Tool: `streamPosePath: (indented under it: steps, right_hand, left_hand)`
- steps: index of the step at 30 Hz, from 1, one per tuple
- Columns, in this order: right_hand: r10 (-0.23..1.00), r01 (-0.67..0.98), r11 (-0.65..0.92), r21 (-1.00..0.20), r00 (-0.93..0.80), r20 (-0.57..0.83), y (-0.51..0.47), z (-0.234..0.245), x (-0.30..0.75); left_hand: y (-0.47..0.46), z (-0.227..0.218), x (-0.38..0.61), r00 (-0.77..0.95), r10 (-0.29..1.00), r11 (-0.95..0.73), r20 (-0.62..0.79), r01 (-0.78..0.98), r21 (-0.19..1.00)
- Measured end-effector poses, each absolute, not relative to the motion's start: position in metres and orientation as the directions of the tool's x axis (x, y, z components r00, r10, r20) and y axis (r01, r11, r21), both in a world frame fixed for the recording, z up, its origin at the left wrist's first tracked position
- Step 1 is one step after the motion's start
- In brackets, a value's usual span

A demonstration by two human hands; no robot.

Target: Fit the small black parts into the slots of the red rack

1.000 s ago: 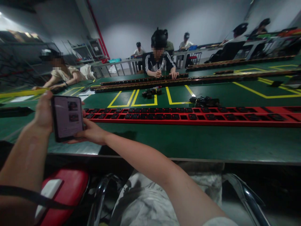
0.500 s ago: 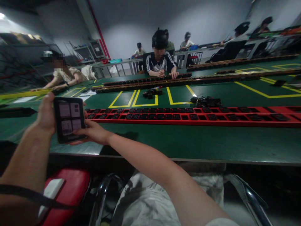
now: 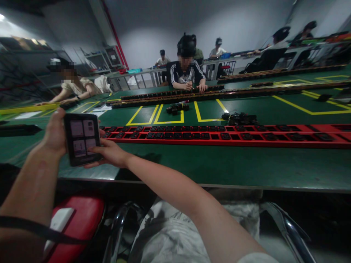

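Observation:
A dark-framed smartphone (image 3: pixel 82 140), its lit screen showing several pale panels, is held upright above the near left part of the table. My left hand (image 3: pixel 56 131) grips its left side, closed around the edge. From the right, my right hand (image 3: pixel 113 153) holds the lower right edge, with the thumb lying over the lower part of the screen and the other fingers hidden behind the phone. Just beyond my right hand starts a long red tray (image 3: pixel 233 142) with black square parts (image 3: pixel 204 136) seated in two rows.
The green table (image 3: pixel 175 164) carries dark strips (image 3: pixel 153 98), black part clusters (image 3: pixel 241 118) and yellow tape outlines. A co-worker (image 3: pixel 186 69) sits opposite, another person (image 3: pixel 79 87) at the left. Below left, a white block (image 3: pixel 61 219) lies on a red stool (image 3: pixel 87 215).
My right thumb has moved slightly up and to the right across the phone's screen. The phone stays in both hands, shifted very slightly to the right.

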State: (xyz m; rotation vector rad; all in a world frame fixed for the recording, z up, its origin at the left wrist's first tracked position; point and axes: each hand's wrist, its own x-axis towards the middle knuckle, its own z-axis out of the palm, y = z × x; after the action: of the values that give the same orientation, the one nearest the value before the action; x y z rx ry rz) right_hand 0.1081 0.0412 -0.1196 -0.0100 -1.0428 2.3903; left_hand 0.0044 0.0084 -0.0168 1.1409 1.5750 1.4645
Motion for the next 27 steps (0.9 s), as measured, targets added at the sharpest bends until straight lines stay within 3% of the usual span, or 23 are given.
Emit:
streamPosePath:
  steps: [2,7,14,21,27]
  right_hand:
    - [0.471,-0.456,-0.573,-0.681,-0.863,0.183,0.041,-0.118,0.112]
    - [0.455,-0.447,-0.566,-0.692,-0.870,0.190,0.041,-0.115,0.116]
    - [0.480,-0.393,-0.490,-0.778,-0.867,0.135,0.046,-0.118,0.105]
    - [0.457,-0.355,-0.561,-0.748,-0.886,0.078,0.049,-0.123,0.097]
    - [0.427,-0.366,-0.588,-0.722,-0.898,0.107,0.052,-0.125,0.102]
  left_hand:
    - [0.008,-0.017,0.003,-0.335,0.942,0.027,0.014,0.118,0.993]
    - [0.011,-0.020,-0.002,-0.363,0.931,0.017,0.037,0.146,0.989]
    - [0.015,-0.022,-0.007,-0.449,0.876,-0.088,0.177,0.212,0.973]
    - [0.009,-0.021,-0.003,-0.353,0.932,-0.004,0.087,0.230,0.973]
    - [0.009,-0.023,0.000,-0.388,0.919,0.025,0.068,0.230,0.973]
